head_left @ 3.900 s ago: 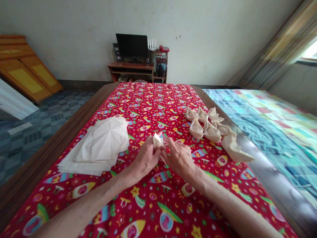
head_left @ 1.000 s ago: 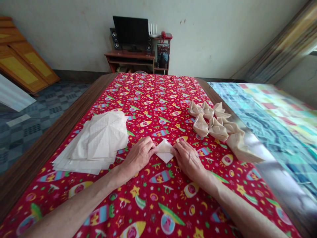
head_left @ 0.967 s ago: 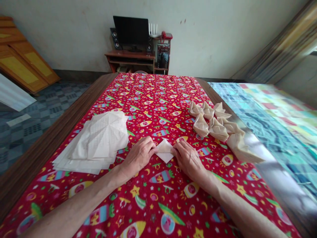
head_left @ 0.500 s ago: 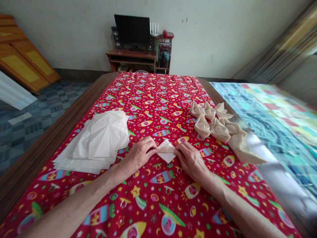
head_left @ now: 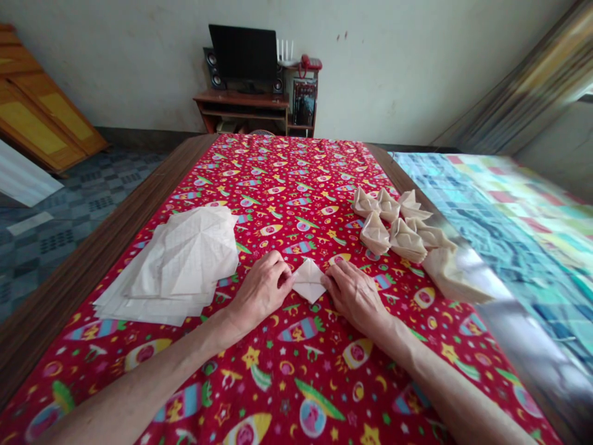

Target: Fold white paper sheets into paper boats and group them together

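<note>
At the upper left of the frame we saw a yellow-panelled wooden cabinet (head_left: 46, 117), with a grey-blue tiled floor (head_left: 130, 176) below it. Next came the dark wooden edge (head_left: 120, 222) of the table, then the red patterned tablecloth (head_left: 282, 383), which ran from the lower edge up toward the top. Left of centre we found a stack of white sheets (head_left: 194, 247) on the cloth, its uppermost sheet marked by creases fanning out from one point. Just right of it we saw the left hand (head_left: 264, 284), thumb and forefinger curled together, their tips pinching the left corner of a small folded paper (head_left: 309, 280). That paper lay near the middle of the frame, a pale diamond on the cloth between the two hands. Above, at the upper centre, we noted a black monitor (head_left: 242, 54) on a desk (head_left: 245, 97), and a red telephone (head_left: 311, 63) to its right. The right hand (head_left: 354, 293) held the paper's right corner between closed fingertips. Right of centre we saw a cluster of folded paper pieces (head_left: 407, 241) with pointed ends, and farther right a patchwork cover (head_left: 500, 216).
</note>
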Available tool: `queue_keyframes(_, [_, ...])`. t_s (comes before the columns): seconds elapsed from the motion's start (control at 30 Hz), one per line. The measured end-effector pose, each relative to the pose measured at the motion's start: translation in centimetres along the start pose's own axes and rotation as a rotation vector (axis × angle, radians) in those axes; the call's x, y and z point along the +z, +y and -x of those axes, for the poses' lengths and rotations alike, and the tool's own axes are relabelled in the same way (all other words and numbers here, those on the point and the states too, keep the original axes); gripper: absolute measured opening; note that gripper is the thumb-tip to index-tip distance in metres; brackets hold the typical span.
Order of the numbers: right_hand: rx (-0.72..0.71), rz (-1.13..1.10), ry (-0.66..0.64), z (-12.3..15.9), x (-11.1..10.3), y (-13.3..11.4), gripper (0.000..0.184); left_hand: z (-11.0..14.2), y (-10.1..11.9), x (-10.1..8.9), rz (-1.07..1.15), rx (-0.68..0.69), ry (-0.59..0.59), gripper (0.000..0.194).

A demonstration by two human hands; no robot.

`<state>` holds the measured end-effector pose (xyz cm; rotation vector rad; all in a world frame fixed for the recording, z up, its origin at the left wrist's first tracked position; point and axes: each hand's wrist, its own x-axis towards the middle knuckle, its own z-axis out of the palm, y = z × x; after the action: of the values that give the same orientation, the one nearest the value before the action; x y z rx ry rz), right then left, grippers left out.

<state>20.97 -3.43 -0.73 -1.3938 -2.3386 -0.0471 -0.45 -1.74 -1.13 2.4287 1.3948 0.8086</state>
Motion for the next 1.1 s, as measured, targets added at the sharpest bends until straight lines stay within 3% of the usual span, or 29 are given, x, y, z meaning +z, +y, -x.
queue_keyframes(0.4, [0.026, 0.035, -0.021, -0.5, -0.1, -0.1, 0.023, -0.6, 0.9, -0.2, -0.123, -0.078, 0.02, 0.022])
queue_keyframes(0.9, [0.12, -0.137, -0.078, -1.5, -0.7, -0.1, 0.026, -0.9, 0.3, 0.1, -0.109, -0.115, 0.02, 0.026])
queue_keyframes(1.1, [0.135, -0.172, -0.063, -1.2, -0.3, 0.2, 0.021, -0.8, 0.4, -0.1, -0.105, -0.041, 0.135, 0.039])
